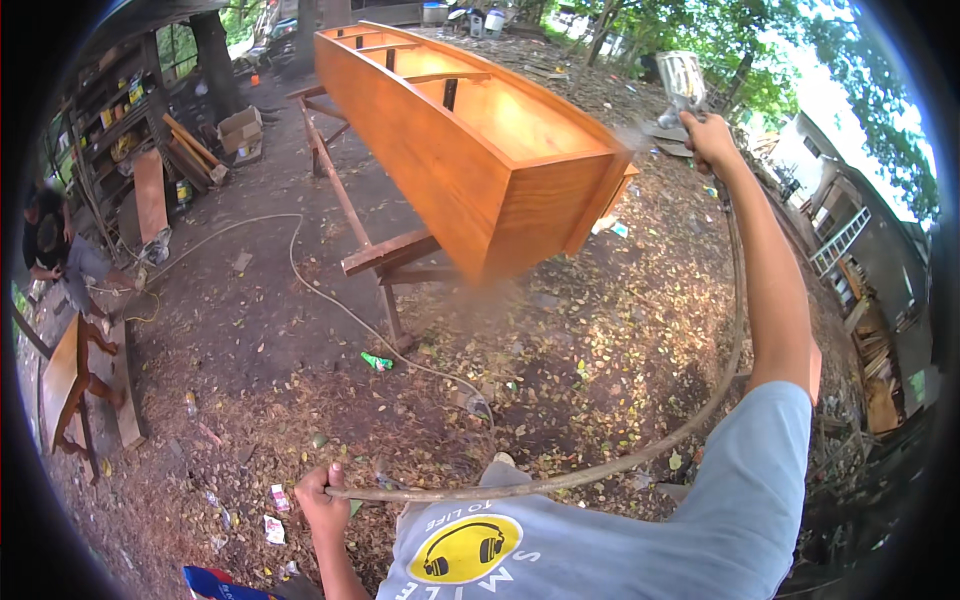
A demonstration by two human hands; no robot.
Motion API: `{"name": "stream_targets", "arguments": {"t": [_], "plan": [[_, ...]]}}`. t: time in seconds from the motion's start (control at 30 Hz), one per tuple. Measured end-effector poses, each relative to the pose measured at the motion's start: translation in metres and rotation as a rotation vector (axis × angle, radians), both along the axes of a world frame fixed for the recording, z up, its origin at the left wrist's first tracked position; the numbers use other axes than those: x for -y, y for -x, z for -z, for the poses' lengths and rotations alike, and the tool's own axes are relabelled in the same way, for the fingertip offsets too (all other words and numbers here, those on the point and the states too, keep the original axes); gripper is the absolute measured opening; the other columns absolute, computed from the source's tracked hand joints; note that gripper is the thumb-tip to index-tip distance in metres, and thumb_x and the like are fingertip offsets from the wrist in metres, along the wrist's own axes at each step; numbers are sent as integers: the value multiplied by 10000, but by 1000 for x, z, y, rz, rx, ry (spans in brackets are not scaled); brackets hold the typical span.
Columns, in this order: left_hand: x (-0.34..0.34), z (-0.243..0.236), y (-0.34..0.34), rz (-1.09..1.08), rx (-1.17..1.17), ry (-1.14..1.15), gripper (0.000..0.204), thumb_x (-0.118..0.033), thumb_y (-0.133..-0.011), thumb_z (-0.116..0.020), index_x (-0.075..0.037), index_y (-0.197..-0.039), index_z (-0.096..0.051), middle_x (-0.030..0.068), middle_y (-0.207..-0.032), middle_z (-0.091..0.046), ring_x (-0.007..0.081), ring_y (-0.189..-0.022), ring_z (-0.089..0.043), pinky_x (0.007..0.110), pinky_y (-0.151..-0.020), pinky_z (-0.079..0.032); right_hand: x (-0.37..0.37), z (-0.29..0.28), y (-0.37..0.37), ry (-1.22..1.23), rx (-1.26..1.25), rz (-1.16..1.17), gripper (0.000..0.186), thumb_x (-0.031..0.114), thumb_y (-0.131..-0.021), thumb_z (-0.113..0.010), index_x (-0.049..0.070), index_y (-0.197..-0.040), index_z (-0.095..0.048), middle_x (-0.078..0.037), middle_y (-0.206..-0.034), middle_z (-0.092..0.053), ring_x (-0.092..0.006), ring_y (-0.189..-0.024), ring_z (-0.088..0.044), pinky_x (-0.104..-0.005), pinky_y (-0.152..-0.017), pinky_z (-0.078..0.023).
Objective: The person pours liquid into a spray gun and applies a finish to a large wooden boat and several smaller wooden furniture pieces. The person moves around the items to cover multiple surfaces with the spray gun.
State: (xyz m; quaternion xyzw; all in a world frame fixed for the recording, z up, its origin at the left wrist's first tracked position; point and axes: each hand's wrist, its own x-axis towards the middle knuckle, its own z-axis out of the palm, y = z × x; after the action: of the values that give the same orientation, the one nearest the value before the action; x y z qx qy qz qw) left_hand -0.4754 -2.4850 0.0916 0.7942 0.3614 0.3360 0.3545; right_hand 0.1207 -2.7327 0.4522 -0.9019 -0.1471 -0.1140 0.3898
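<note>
My right hand (708, 143), raised at the upper right, is closed round the grip of a spray gun (684, 88) with a metal cup on top. From the gun an air hose (735, 330) curves down past my right arm and across my front. Low at the left, my left hand (325, 500) is wrapped round that same hose. Left of the gun lies a long orange-brown wooden cabinet (430, 150), its open side facing up and dividers inside. The gun is apart from the cabinet's near end. Wooden trestles (390, 255) bear the cabinet.
The hose runs on over leaf-strewn ground (560, 370) to the left. A green crumpled wrapper (377, 361) lies there. At far left a person (60, 240) bends by a wooden table (65, 375). Behind stand loaded shelves (115, 110) and a cardboard box (240, 132); a ladder (842, 240) leans right.
</note>
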Motion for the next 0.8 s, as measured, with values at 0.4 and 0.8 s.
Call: {"name": "stream_targets", "arguments": {"t": [0.4,0.8], "plan": [[-4,-2,9,17,123,78,463,-225,-957,-597,25,-607,-425,98,-524,-415,177,-489,-368,372,-474,-293,-57,-41,155,22,-361,-499,332,378,-965,-593,67,-1081,-573,2,-694,-531,-48,-396,-340,-250,-340,-284],[-16,-15,27,-91,111,-104,388,-193,-936,-609,16,-633,-486,116,-538,-463,253,-464,-414,391,-482,-308,-55,-44,28,220,16,1,382,346,-928,-606,-11,-1060,-642,-72,-672,-570,-153,-434,-509,-344,-389,-420]]}}
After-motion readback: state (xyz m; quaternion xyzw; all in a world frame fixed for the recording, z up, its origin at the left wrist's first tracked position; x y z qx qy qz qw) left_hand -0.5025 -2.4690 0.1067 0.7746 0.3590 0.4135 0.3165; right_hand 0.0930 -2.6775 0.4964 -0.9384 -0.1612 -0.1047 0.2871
